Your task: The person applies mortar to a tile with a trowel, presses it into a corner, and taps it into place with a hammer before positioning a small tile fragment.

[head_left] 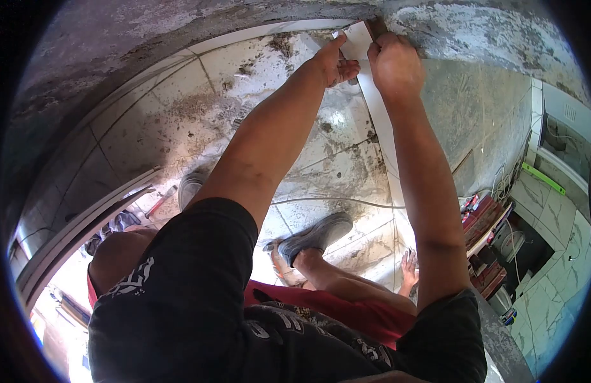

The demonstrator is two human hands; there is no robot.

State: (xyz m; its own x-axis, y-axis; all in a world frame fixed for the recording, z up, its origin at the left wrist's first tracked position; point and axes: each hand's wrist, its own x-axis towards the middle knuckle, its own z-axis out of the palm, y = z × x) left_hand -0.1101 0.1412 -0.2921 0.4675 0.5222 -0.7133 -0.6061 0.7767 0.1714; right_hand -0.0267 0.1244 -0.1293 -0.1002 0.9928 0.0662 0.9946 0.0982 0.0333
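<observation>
My left hand (pixel 337 64) is at the top centre, beside a small white tile piece (pixel 357 42) low against the wall. Its thumb points up and its fingers stretch to the right, apart from the thumb. Whether it grips the tile edge is hard to see. My right hand (pixel 397 67) is closed at the right end of the piece, thumb against its edge and fingers curled over the brown edge (pixel 376 27). The fingertips are hidden. A long white strip (pixel 379 121) runs down from between my hands along the floor's edge.
Dirty white floor tiles (pixel 244 89) lie below, with debris and a cable (pixel 333 200) across them. A rough wall (pixel 474 29) curves along the top. My shod foot (pixel 318 236) rests on the floor. On the right are a green level (pixel 543 179) and red tile cutter-like equipment (pixel 484 223).
</observation>
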